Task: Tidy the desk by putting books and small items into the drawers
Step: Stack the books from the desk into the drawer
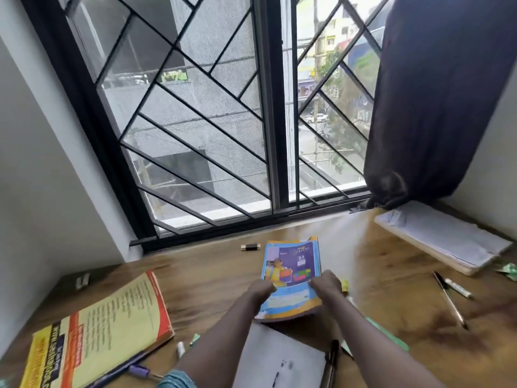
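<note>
Hands: left hand (261, 289) and right hand (326, 282) both grip blue books (291, 264).
Done: nothing visibly stowed.
Left: yellow book (106, 326), pens (450, 298) on tabletop (209, 270).

Both arms outstretched, left hand (261, 289) and right hand (326, 284) curled, gripping

Nearer than the blue illustrated paperback notebook (291, 273), the white paper sheet (279, 359) and black pen (330, 362) run off the bottom edge. Left of it, the yellow-and-red softcover book (98, 331) is cropped, its print blurred. Right of it, a small yellow object (344, 284) is mostly hidden behind the right hand (326, 284).
</note>
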Tool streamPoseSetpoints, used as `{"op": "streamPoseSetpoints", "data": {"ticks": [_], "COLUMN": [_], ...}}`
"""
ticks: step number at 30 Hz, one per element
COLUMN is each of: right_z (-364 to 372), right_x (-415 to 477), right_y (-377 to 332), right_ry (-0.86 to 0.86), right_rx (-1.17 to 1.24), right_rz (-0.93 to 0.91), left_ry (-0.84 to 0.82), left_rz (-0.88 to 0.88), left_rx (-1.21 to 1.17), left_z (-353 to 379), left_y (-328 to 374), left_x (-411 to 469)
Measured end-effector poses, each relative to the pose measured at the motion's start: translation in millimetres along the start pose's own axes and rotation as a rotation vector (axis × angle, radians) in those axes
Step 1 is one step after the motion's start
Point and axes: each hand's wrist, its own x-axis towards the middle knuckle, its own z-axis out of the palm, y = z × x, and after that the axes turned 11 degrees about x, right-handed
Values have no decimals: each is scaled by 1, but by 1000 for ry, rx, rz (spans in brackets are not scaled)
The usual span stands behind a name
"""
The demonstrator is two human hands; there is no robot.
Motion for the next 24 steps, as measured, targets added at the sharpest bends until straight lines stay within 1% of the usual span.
{"op": "streamPoseSetpoints", "data": {"ticks": [2,3,4,6,8,10,11,13,15,16,18,20,21,22,23,24], "right_z": [-8,-12,-17,-26,-34,-40,-43,-46,-49,-52,-58,-72,-79,-84,-92,-101], "right_x": [-9,-16,-22,-41,-62,-87,-99,-123,-145,-158,-183,-214,-227,-238,-252,-262], "right_y": [-10,-16,-23,-38,-48,-51,-50,-42,-30,-23,-5,11,22,32,40,49], "right_ry": [-39,-47,-51,-40,-14,13,40,113,182,202,245,230,231,179,100,-7], "right_rx": [98,147,161,135,77,39,6,-130,-277,-323,-436,-431,-429,-376,-292,-213], "right_rz": [-87,-134,-185,-304,-436,-565,-629,-759,-884,-966,-1141,-1179,-1193,-1177,-1122,-1015], "left_ry": [-30,-52,-68,-65,-6,87,97,24,-30,-31,56,159,185,197,195,187], "left_rz": [45,40,60,155,282,361,384,430,499,535,606,618,646,676,690,687], "left_rx": [-55,-80,-96,-123,-168,-256,-340,-539,-657,-691,-748,-840,-889,-928,-967,-998], "left_z": [1,1,1,4,6,9,9,10,10,13,22,35,41,45,50,56], "left_y": [-5,-4,-3,6,13,23,29,38,42,41,33,17,6,-4,-15,-24], "left_x": [-2,-13,-19,-48,-62,-89,-102,-129,-155,-168,-187,-206,-214,-222,-234,-244]}}
